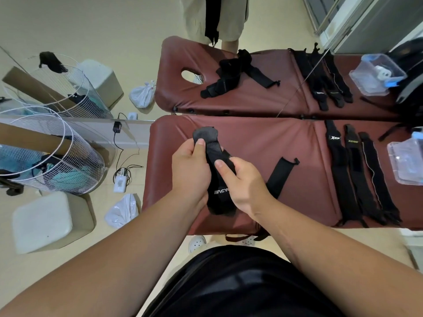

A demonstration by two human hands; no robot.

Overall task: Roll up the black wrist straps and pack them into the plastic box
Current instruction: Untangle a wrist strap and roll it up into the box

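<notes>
Head view: over the table, the left hand pinches the strap's upper end and the right hand curls round its middle. The tail trails on the padding. It may drag and loosen any roll. Three more straps lie beside the box, far right.

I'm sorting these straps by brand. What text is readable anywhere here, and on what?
"XEP": white, on the leftmost laid-out strap.
"IIIACY", then hidden by the right hand: white, on the held strap.
Yellow print on the second laid-out strap: too blurred to read.
White marks on the mirrored straps: too small.
</notes>
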